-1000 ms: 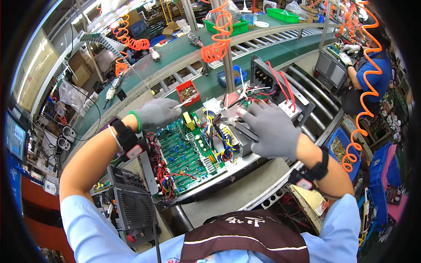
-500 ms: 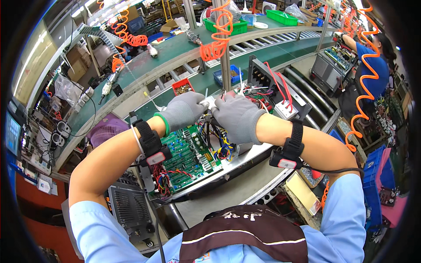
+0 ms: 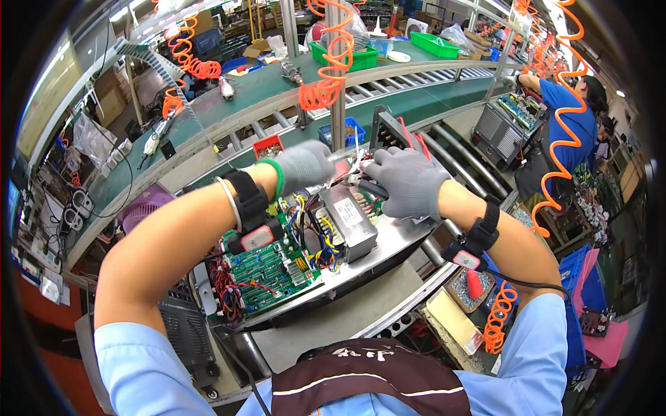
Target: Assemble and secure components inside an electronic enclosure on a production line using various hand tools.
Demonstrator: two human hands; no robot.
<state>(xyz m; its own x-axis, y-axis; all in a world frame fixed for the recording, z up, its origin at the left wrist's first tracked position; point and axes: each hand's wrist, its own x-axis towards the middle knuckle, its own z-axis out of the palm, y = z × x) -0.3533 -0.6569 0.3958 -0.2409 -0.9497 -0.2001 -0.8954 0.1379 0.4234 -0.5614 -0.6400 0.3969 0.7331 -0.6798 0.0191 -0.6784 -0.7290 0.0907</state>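
Note:
An open metal chassis lies in front of me, with a green circuit board (image 3: 267, 269) at its left and a metal box with a white label (image 3: 352, 222) beside bundled coloured wires (image 3: 320, 255). My left hand (image 3: 305, 166), in a grey glove and smeared by motion, is closed above the chassis's far side; what it grips cannot be made out. My gloved right hand (image 3: 408, 184) is bent over the far right part, thumb and forefinger closed at a bunch of wires (image 3: 363, 166). A thin white strip (image 3: 357, 137) stands up near those fingertips.
A red bin (image 3: 268, 147) and a blue bin (image 3: 341, 130) of small parts stand beyond the chassis. Orange coiled hoses (image 3: 326, 90) hang overhead. A metal post (image 3: 338, 118) rises close ahead. At the right, a person in blue (image 3: 567, 128) works beside another unit (image 3: 499, 132).
My hands have moved apart, the left blurring and the right shifting rightward. The labelled metal box now shows between them. The whole view has shifted slightly.

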